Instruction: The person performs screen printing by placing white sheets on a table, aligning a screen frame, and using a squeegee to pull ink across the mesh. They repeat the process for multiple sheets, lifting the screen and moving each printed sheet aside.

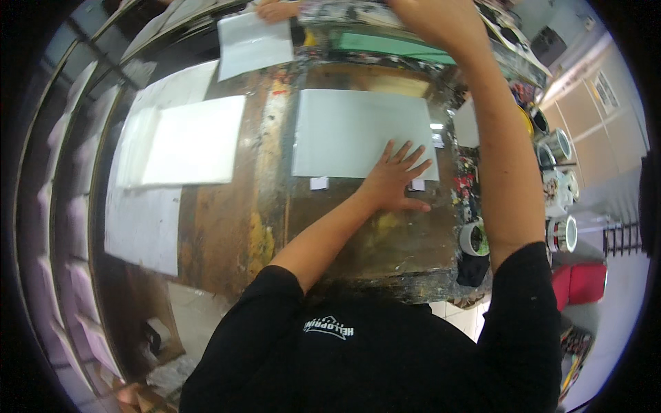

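My left hand [398,180] lies spread on the lower right part of a pale grey sheet [344,131], fingers apart and the thumb off its near edge. The sheet rests flat on a stained brown work board [330,241]. Two small white tabs, a left one [319,183] and a right one [417,184], sit along its near edge, and another tab [437,140] is at its right side. My right arm reaches far forward to a tilted frame with a green panel [392,47]. The upper picture edge cuts off my right hand [430,17], so its fingers are hidden.
To the left lies a stack of white sheets [200,141] on larger paper. Another person's hand [277,9] holds a pale sheet [255,45] at the far side. Paint cans [561,234] and a white tub [474,238] line the right. Shelving racks [82,206] stand left.
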`<move>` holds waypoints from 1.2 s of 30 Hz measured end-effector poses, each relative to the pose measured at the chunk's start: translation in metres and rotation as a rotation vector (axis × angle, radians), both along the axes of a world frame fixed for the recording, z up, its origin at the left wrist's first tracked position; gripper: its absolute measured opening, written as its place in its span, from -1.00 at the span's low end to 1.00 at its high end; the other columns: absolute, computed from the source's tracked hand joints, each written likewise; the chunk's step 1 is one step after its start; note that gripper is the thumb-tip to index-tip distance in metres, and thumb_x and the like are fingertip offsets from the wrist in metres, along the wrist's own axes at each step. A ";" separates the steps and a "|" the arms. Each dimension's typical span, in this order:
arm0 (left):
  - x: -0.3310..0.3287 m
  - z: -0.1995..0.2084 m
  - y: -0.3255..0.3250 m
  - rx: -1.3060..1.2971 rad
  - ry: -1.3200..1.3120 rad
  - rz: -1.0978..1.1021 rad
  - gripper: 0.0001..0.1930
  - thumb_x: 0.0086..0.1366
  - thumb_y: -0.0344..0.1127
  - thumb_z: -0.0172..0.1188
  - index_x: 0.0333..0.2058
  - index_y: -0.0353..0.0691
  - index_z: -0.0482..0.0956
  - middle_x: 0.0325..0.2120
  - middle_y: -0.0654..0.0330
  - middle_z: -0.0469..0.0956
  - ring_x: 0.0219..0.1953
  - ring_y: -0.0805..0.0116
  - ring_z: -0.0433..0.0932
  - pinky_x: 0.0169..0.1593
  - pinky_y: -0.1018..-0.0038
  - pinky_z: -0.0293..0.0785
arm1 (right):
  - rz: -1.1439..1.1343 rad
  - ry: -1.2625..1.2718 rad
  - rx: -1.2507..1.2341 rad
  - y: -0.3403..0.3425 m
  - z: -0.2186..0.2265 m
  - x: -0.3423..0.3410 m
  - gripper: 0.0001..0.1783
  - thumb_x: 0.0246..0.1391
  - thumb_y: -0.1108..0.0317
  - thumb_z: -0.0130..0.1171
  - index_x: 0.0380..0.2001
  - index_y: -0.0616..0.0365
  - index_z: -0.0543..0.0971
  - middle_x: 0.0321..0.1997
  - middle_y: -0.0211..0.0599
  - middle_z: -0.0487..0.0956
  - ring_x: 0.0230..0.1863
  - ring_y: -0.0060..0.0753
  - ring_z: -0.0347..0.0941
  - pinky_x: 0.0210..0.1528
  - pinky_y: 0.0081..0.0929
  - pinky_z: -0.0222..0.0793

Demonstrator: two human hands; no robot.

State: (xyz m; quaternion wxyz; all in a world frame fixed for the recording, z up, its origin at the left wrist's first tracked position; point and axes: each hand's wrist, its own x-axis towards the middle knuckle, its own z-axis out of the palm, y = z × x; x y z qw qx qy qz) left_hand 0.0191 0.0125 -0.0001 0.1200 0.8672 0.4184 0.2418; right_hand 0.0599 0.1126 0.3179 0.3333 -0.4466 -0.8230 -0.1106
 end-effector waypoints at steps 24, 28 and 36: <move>-0.133 0.056 -0.094 -0.258 -0.497 0.629 0.21 -0.15 0.27 0.68 0.36 -0.38 0.41 -0.08 -0.01 0.64 -0.06 0.00 0.63 0.06 0.14 0.51 | 0.134 -0.408 -0.330 -0.095 -0.194 0.049 -0.52 0.06 0.14 0.37 0.03 0.07 0.58 -0.07 -0.11 0.63 0.07 0.04 0.55 0.01 0.11 0.42; -0.129 0.012 -0.112 -0.011 -0.043 0.789 0.15 -0.22 0.40 0.62 0.31 -0.21 0.56 -0.15 0.14 0.48 -0.09 0.12 0.41 0.13 0.14 0.24 | 0.120 -0.381 -0.497 -0.133 -0.233 0.051 -0.53 -0.01 0.25 0.44 0.00 -0.02 0.57 -0.11 -0.24 0.64 0.04 -0.06 0.55 0.06 0.04 0.34; -0.135 -0.001 -0.107 -0.075 -0.120 0.710 0.15 -0.21 0.39 0.58 0.31 -0.25 0.55 -0.18 0.17 0.44 -0.05 0.18 0.39 0.17 0.15 0.14 | 0.042 -0.322 -0.277 -0.033 -0.283 0.027 -0.58 0.04 0.26 0.33 0.02 -0.06 0.59 -0.08 -0.27 0.64 -0.02 -0.14 0.58 0.03 0.10 0.31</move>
